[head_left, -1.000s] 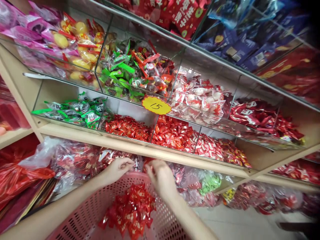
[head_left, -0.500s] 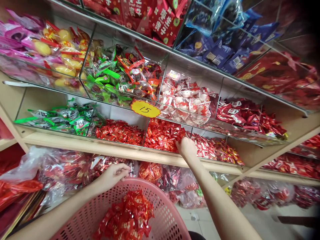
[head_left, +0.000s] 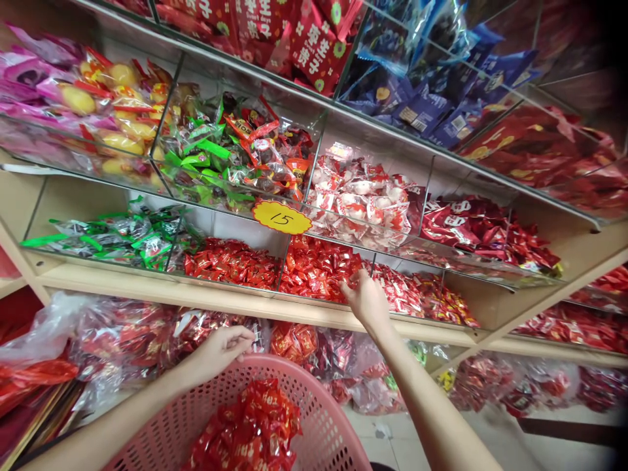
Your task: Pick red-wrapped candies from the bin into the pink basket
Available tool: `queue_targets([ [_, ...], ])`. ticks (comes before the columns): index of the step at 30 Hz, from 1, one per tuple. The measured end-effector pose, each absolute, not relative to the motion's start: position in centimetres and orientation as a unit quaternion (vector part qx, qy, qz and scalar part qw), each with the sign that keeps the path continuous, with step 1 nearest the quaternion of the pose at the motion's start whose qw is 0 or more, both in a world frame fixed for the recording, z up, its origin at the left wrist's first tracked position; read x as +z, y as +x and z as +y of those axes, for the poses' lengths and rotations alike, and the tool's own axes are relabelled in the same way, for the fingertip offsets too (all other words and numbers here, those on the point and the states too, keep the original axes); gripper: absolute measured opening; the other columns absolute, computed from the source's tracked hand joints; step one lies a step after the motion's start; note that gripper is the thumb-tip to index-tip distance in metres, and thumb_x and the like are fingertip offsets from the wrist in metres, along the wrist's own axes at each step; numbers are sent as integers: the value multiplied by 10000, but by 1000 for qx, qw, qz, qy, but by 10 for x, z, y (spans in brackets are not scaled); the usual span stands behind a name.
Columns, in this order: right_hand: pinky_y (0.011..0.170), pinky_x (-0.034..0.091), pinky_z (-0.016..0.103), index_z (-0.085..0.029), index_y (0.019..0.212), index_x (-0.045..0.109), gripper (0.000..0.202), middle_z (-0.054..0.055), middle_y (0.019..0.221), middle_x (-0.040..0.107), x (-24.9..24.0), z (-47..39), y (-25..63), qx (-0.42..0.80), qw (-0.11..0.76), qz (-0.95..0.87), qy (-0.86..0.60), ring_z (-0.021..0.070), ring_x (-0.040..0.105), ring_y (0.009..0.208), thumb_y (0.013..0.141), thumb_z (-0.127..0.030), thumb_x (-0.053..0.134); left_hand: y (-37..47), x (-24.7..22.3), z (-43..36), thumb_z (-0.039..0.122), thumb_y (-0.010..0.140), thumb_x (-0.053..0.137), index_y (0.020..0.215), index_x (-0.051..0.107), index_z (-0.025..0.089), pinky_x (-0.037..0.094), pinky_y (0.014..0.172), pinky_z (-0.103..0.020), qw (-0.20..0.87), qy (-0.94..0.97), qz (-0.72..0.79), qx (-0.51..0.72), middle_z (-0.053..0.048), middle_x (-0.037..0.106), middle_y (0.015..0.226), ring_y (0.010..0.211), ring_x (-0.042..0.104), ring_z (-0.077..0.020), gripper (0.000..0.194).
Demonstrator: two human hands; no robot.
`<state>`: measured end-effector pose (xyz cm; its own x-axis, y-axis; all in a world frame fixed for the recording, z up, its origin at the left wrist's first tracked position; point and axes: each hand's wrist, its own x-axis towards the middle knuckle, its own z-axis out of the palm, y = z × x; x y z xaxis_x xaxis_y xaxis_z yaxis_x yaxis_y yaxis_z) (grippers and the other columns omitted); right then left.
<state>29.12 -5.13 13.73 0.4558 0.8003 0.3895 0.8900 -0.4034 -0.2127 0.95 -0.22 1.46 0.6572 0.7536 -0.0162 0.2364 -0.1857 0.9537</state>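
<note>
My right hand (head_left: 367,302) is at the front of a lower-shelf compartment of red-wrapped candies (head_left: 314,268). Its thumb and fingers are bent and a little apart, and I see no candy between them. My left hand (head_left: 228,347) hovers by the far rim of a pink perforated basket (head_left: 326,405), with loosely bent fingers and nothing in them. The left forearm passes over the basket's left side. Inside the basket lies a heap of shiny red-wrapped candies (head_left: 255,425).
Clear dividers split the shelves into candy compartments. A yellow price tag (head_left: 282,216) marked 15 hangs on the upper lip. Green-wrapped sweets (head_left: 142,235) fill the lower left. Below the wooden shelf edge (head_left: 196,296) sit plastic bags of candies (head_left: 127,333).
My right hand has loosened from a fist, its thumb and fingers parting at the red candies. The left hand stays by the basket rim. The view has shifted slightly.
</note>
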Motion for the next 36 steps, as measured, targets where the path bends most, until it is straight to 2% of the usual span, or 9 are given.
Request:
queue_targets([
  [5,496,322,216,-191,943,486,273,-21,531,566,106,-86,244,-61,299,-600,-739,142,517,460,865,-438,399,10,14,-4,441,789,486,888,584,129,450,628,-252,532,739,332,244,-19,616,736,646,562,-133,342],
  [11,482,313,207,-199,980,477,235,-19,551,568,53,-113,182,28,281,-665,-692,139,523,442,882,-393,388,11,18,-8,455,823,465,818,593,129,452,602,-241,567,716,317,255,-25,615,736,650,562,-131,351],
  [15,487,295,210,-204,966,485,210,-33,552,534,31,-113,168,88,314,-657,-680,127,497,451,863,-378,431,8,17,-10,380,818,501,1013,572,137,474,669,-263,582,707,291,278,-37,631,820,721,582,-137,319],
  [18,448,273,191,-195,855,487,249,-72,488,447,24,-109,164,244,413,-592,-648,88,411,418,807,-437,520,6,18,-12,276,777,548,1150,519,155,469,780,-295,578,716,263,290,-77,624,1018,851,586,-149,393],
  [20,389,227,179,-192,791,469,320,-91,444,424,25,-108,163,402,449,-518,-607,60,326,359,763,-497,561,6,22,-14,244,755,562,1138,537,158,467,803,-307,590,719,240,277,-90,610,1085,890,584,-157,393],
  [22,335,141,176,-193,782,458,364,-106,412,432,28,-109,162,536,446,-440,-565,34,220,300,733,-532,582,6,27,-17,253,756,570,1059,587,149,473,786,-309,603,717,235,258,-86,639,1029,871,595,-161,321],
  [25,317,60,179,-192,797,473,357,-121,395,426,34,-113,162,642,435,-367,-514,16,135,280,723,-513,611,6,33,-21,320,777,573,947,635,143,483,705,-286,616,711,250,231,-57,677,852,746,607,-144,253],
  [29,320,59,173,-175,813,521,385,-117,393,429,36,-114,160,662,437,-350,-499,6,145,274,730,-546,586,6,31,-20,378,790,559,807,642,132,475,623,-251,622,702,254,234,-21,658,680,625,592,-125,261],
  [36,322,148,163,-155,755,523,432,-65,468,541,25,-110,159,559,447,-435,-546,21,333,290,710,-581,579,5,25,-11,370,784,552,703,612,121,455,573,-234,562,720,298,278,-3,613,618,582,575,-128,268],
])
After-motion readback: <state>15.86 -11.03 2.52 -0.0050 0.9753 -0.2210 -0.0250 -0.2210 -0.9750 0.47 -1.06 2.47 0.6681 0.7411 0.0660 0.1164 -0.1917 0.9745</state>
